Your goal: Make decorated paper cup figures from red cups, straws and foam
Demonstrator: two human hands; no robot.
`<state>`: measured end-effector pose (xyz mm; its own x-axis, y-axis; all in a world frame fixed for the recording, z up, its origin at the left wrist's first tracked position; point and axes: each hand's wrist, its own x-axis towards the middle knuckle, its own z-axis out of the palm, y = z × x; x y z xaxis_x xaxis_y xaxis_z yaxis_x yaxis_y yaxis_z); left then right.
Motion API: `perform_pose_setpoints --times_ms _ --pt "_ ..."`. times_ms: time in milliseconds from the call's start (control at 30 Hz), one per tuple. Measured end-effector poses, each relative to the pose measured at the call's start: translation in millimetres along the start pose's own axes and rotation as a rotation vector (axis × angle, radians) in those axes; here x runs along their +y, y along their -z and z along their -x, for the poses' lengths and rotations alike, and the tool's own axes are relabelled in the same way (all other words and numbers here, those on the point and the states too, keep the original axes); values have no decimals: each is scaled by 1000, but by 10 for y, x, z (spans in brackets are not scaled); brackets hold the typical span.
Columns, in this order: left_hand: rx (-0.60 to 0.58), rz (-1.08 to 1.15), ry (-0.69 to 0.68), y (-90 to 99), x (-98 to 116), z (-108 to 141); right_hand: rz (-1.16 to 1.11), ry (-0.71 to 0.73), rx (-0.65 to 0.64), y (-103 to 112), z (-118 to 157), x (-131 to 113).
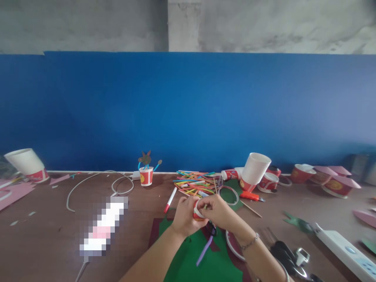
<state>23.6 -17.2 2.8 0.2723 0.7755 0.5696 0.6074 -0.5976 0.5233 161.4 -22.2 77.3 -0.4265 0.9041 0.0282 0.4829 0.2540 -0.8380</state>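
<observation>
A small red and white paper cup (197,210) is gripped in my left hand (185,219), tilted so that its mouth faces right. My right hand (216,209) reaches to the cup's rim with its fingers bent together; whatever they pinch is hidden. Below the hands lies green paper (188,258) over a dark red sheet (154,231). On the green paper rests a purple strip (205,250), beside a dark ring-shaped thing (211,228) partly covered by my right hand. Just beyond the hands spreads a pile of coloured sticks (194,183).
A red-capped marker (170,199) lies left of the pile. To the right are stacked paper cups (255,172), an orange utility knife (251,196), black-handled scissors (283,252) and a power strip (346,250). A decorated cup (146,176) stands by the blue partition (188,109). A blurred-out device (104,227) lies left.
</observation>
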Motion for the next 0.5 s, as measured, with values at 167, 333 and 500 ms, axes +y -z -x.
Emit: perform_pose_setpoints --times_ms 167,333,500 --pt "-21 -8 31 -9 -31 5 -28 92 -58 -15 -53 82" --pt "-2 -31 53 -15 -39 -20 78 104 61 4 -47 42" --pt "203 0 148 34 36 -51 321 242 367 -16 48 -148"
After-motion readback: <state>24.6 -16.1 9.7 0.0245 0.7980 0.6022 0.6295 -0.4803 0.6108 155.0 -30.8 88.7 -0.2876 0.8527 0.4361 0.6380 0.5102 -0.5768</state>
